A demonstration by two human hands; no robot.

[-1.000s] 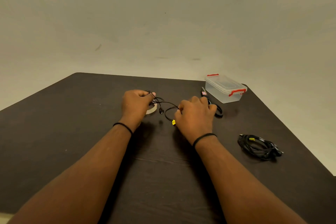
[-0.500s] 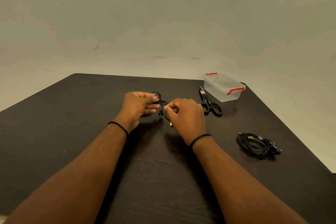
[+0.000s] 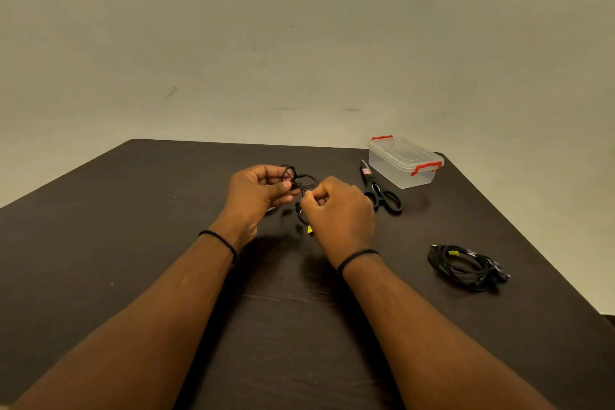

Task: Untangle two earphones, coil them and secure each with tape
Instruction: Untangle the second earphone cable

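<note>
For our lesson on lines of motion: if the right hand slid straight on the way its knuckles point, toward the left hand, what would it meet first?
Probably the earphone cord held between them, then the left hand; depth is hard to judge from one view.

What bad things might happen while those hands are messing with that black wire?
1. Both the left hand and the right hand pinch the thin earphone cable; pulling apart hard may tighten the loops into a knot.
2. The earbud end dangles under the hands and could snag in the loops.
3. The scissors lie close to the right hand, so a sideways tug might bump them.
</note>
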